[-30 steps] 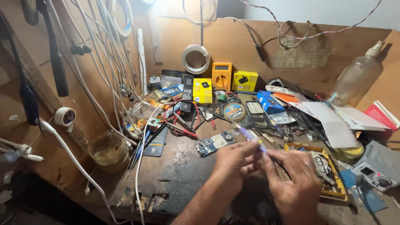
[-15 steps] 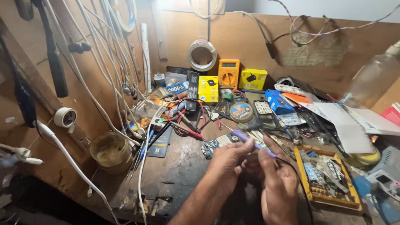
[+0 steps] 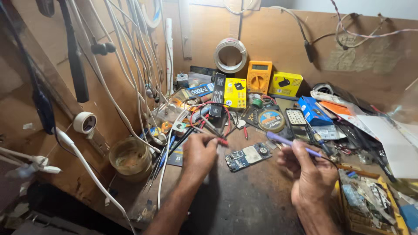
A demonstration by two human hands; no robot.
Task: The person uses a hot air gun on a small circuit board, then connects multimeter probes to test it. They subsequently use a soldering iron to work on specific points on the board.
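My right hand [image 3: 311, 174] grips a purple-handled soldering iron [image 3: 283, 140], whose tip points up and left over the dark bench. A small blue and white circuit board [image 3: 248, 156] lies flat between my two hands, touched by neither. My left hand [image 3: 199, 154] is left of the board, at the edge of a heap of tools and red and black leads. Its fingers are pinched on a thin red-tipped probe [image 3: 222, 142].
Along the back stand a yellow multimeter [image 3: 260, 76], yellow boxes [image 3: 285, 83], a blue box [image 3: 314, 111], a round solder tin [image 3: 271, 120] and a white wire coil [image 3: 230, 54]. A murky jar [image 3: 129, 157] sits left under hanging cables [image 3: 130, 65]. A yellow parts tray [image 3: 370, 204] is at right.
My hands, close together over the bench before, have parted. The left hand went left to the lead pile and closed on the red probe. The right hand kept the iron.
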